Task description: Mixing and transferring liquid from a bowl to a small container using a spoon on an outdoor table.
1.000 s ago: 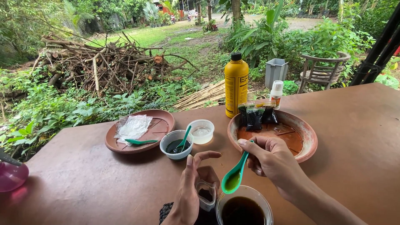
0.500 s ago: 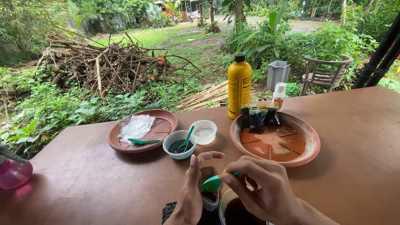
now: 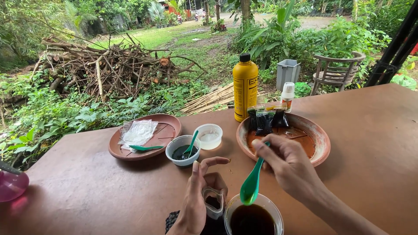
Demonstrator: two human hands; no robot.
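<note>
A tall yellow bottle (image 3: 245,88) with a black cap stands at the worktop's far edge, a small white bottle (image 3: 287,96) just right; dark sachets (image 3: 265,119) lean before them, a clear empty packet (image 3: 138,132) on the left dish.

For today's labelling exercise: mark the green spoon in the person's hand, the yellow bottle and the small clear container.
green spoon (image 3: 250,191), head view, on its bowl.
yellow bottle (image 3: 245,91), head view, middle of its body.
small clear container (image 3: 213,203), head view, its front wall.
</note>
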